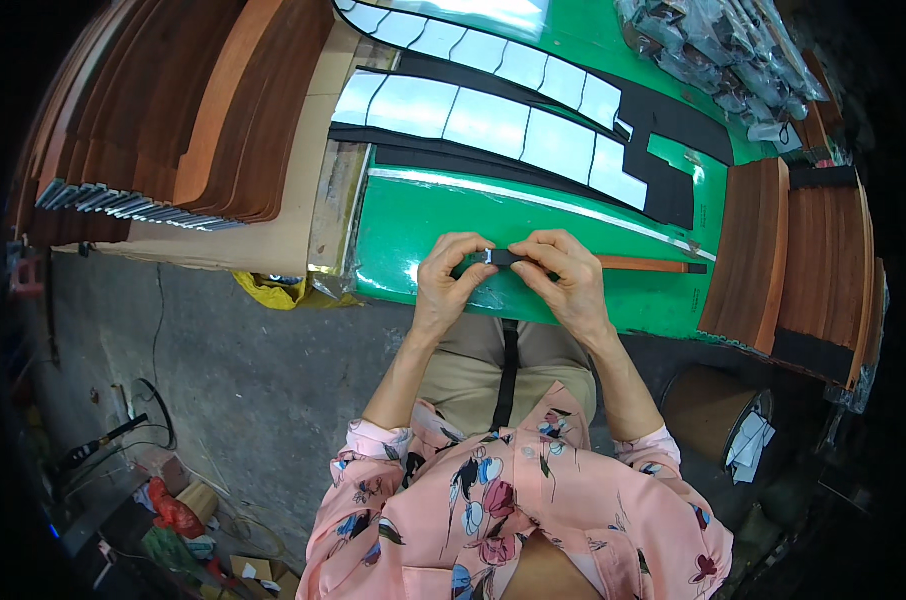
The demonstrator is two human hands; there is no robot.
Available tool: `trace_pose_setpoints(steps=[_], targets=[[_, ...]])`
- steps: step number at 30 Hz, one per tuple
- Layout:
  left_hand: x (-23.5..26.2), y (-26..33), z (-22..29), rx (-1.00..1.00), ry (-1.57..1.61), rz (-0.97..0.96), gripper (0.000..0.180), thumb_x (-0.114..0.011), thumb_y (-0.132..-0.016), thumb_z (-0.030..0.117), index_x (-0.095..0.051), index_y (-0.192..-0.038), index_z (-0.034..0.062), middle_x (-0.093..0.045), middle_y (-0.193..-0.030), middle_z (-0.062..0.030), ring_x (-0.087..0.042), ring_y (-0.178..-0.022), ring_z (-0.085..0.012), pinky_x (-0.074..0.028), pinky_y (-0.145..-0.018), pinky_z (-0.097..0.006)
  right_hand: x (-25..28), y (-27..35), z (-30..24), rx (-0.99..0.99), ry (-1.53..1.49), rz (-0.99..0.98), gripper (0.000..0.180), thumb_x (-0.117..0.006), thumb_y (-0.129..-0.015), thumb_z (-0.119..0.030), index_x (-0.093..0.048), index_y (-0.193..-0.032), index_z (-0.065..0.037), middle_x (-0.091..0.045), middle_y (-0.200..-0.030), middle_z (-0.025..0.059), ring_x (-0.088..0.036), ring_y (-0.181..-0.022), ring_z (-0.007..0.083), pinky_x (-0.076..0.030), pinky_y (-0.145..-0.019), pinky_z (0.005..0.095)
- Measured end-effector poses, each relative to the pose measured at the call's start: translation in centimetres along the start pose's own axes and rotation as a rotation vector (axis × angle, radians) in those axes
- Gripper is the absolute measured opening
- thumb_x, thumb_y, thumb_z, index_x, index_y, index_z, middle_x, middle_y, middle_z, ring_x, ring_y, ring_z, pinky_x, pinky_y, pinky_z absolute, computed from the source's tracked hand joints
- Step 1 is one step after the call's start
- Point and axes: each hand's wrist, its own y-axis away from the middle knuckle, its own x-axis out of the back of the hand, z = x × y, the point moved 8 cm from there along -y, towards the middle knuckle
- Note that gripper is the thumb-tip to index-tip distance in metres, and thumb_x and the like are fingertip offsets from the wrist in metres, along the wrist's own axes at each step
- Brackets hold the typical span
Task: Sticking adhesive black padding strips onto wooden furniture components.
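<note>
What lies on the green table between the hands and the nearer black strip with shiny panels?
In the head view, a thin shiny strip crosses the green table between the hands and the black strip; otherwise bare.

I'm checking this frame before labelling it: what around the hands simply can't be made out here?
- Head view: the black strap end between the left hand and right hand is mostly covered by fingers; the small metal piece on it is too small to identify.
- The brown strap meets the right hand; its near end is hidden.
- The bagged items are cut off by the top edge.
</note>
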Motion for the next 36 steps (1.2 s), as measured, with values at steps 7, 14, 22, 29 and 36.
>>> trace_pose_setpoints(steps=[7, 14, 22, 29, 36], targets=[[0.1, 0.1, -0.1, 0.015, 0.008, -0.002, 0.025, -0.071, -0.075, 0.009, -0.063, -0.099, 0.0042, -0.060, -0.098, -0.0050, -0.055, -0.087, -0.0142, -0.042, -0.073, -0.025, -0.1, 0.0, -0.1, 0.001, 0.014, -0.002, 0.020, -0.072, -0.070, -0.008, -0.069, -0.089, -0.006, -0.062, -0.085, 0.0053, -0.061, -0.075, 0.0192, -0.049, -0.060, 0.0299], [0.0, 0.2, -0.1, 0.007, 0.005, 0.002, 0.025, -0.071, -0.075, 0.009, -0.063, -0.098, 0.0044, -0.060, -0.098, -0.0051, -0.055, -0.087, -0.0146, -0.043, -0.073, -0.026, -0.1, 0.1, -0.1, 0.012, 0.023, -0.017, 0.019, -0.071, -0.071, -0.005, -0.068, -0.091, -0.003, -0.062, -0.087, 0.0067, -0.061, -0.071, 0.0164, -0.049, -0.058, 0.0270], [0.0, 0.1, 0.1, 0.000, -0.013, 0.004, 0.023, -0.071, -0.075, 0.009, -0.063, -0.097, 0.0045, -0.060, -0.097, -0.0044, -0.055, -0.085, -0.0140, -0.042, -0.072, -0.025, 0.0, 0.0, -0.5, 0.055, 0.053, -0.028, 0.020, -0.071, -0.073, -0.002, -0.068, -0.093, -0.001, -0.061, -0.089, 0.0082, -0.061, -0.067, 0.0135, -0.049, -0.056, 0.0243], [0.0, 0.7, 0.7, -0.089, -0.154, 0.055, 0.032, -0.069, -0.075, 0.002, -0.059, -0.105, 0.0065, -0.060, -0.097, -0.0061, -0.056, -0.083, -0.0165, -0.044, -0.069, -0.028, 0.0, 0.4, 1.0, -0.077, -0.152, -0.043, 0.022, -0.071, -0.072, -0.005, -0.068, -0.094, -0.004, -0.062, -0.092, 0.0071, -0.062, -0.072, 0.0172, -0.049, -0.058, 0.0265], [-1.1, 1.1, 3.5, -0.459, -0.456, 0.055, 0.040, -0.065, -0.066, -0.006, -0.064, -0.102, 0.0103, -0.059, -0.096, -0.0103, -0.057, -0.080, -0.0271, -0.047, -0.064, -0.035, 0.3, 1.4, -1.8, 0.248, 0.192, 0.065, 0.018, -0.067, -0.073, -0.004, -0.067, -0.091, -0.008, -0.060, -0.097, 0.0062, -0.061, -0.078, 0.0215, -0.050, -0.061, 0.0296]])
